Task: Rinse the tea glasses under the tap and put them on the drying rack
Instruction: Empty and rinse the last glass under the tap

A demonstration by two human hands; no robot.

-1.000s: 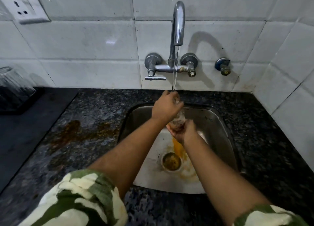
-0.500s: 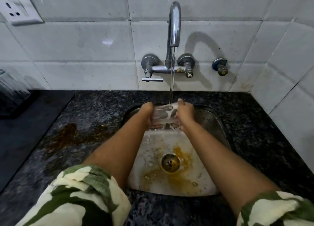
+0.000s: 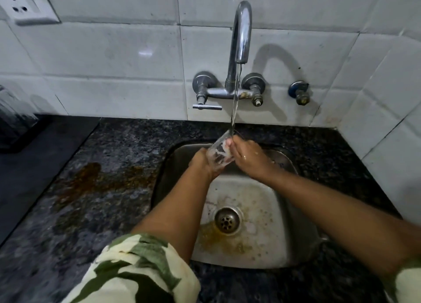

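Glass (image 3: 219, 153) now tilted, mouth up toward stream from tap (image 3: 241, 36), half second ago held level; left hand (image 3: 201, 162) wrapped round base, right hand (image 3: 245, 153) rubbing rim, fingers possibly inside; above sink (image 3: 296, 211); rinse underway, rack trip pending.

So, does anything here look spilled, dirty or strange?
Yes. A brown stain spreads over the dark countertop left of the sink, like spilled tea. Yellowish residue also lies around the drain. The tea glass itself looks intact.
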